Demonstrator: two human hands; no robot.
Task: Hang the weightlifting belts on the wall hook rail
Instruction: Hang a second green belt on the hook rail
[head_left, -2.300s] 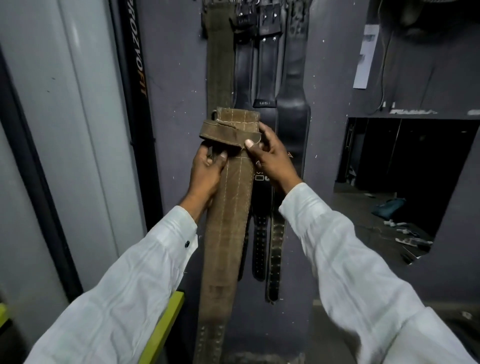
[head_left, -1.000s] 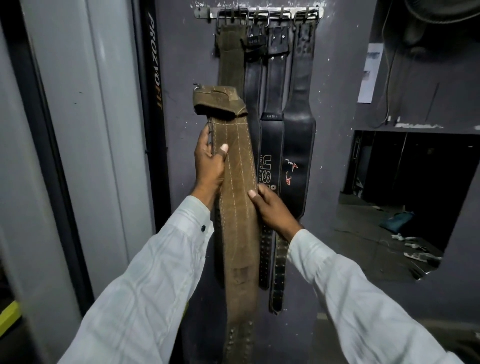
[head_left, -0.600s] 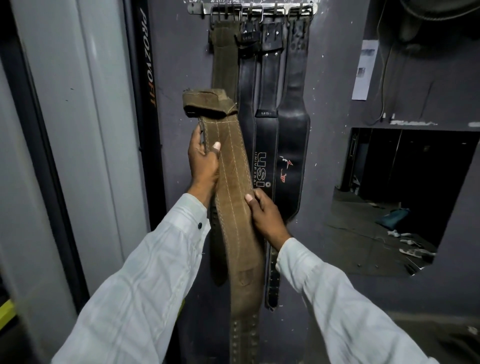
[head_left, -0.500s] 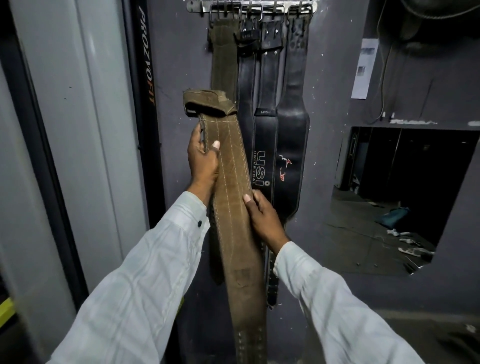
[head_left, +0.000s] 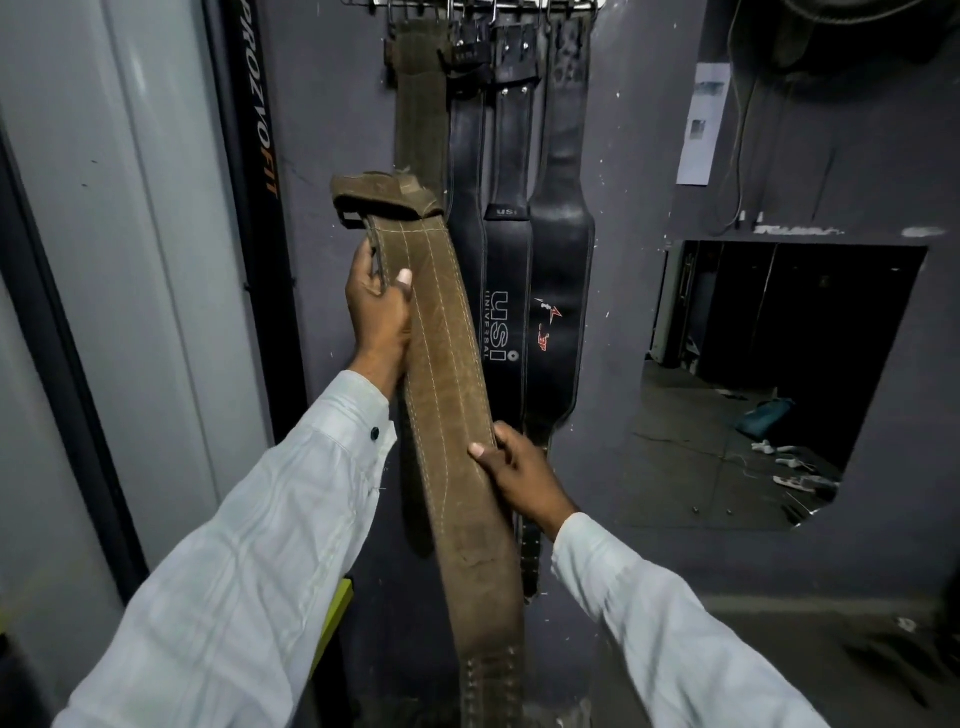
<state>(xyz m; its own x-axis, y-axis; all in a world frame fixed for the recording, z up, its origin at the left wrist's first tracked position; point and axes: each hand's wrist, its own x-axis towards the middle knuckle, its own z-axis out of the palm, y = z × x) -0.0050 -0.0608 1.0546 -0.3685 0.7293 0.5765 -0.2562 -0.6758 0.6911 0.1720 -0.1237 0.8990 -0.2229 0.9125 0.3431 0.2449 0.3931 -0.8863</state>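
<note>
I hold a long brown suede weightlifting belt (head_left: 447, 374) upright in front of the wall. Its top end is folded over around the buckle. My left hand (head_left: 378, 312) grips the belt's left edge just under that fold. Lower down, my right hand (head_left: 511, 467) clasps the right edge. The metal hook rail (head_left: 571, 5) runs along the top edge of the view. From it hang an olive belt (head_left: 421, 119) and three black leather belts (head_left: 558, 249), all behind the brown one. The brown belt's tail leaves the view at the bottom.
A grey door frame with a black vertical strip (head_left: 254, 156) stands to the left. At right, a dark wall opening (head_left: 779, 374) shows a littered floor. A paper sheet (head_left: 698, 124) is stuck on the wall. A yellow-green edge (head_left: 332, 618) shows under my left sleeve.
My right hand has slid down the brown belt from the folded top to its middle. My left hand has kept its grip below the fold, which has moved left of the hanging belts.
</note>
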